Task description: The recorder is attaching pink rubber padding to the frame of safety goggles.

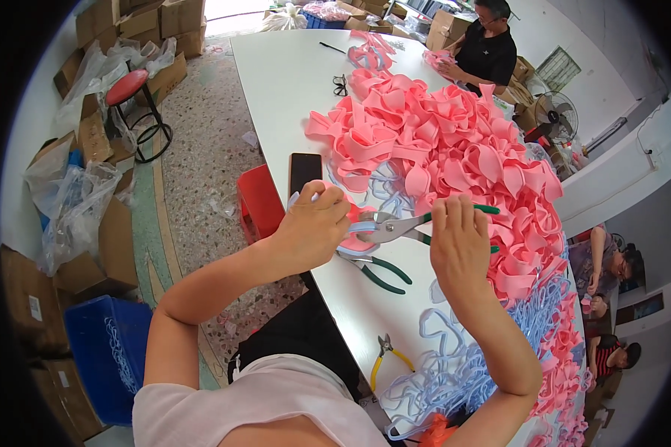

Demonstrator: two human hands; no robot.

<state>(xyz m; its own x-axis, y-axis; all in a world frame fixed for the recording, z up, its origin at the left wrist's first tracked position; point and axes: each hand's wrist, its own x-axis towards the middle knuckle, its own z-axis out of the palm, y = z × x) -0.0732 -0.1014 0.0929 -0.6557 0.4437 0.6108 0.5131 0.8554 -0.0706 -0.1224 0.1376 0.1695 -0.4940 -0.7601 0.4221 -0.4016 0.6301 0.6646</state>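
Note:
My left hand [312, 227] is closed on a pink strap piece [361, 243] at the table's near left side. Part of the piece is hidden behind my fingers. In my right hand [458, 242] are pliers [397, 229] with green handles, which run out past the hand on its far side. The metal jaws reach left to the pink piece beside my left fingers. Whether the jaws bite on it I cannot tell. Just below lie second green-handled pliers [382, 274], and a phone [305, 171] rests beyond my left hand.
A large heap of pink straps [455, 141] covers the white table [268, 78]. Light blue cords [447, 372] lie near yellow-handled pliers [384, 356]. A red stool [259, 201] stands against the table's left edge. On the floor is a blue bin [101, 335]. A co-worker [488, 52] handles pink straps opposite.

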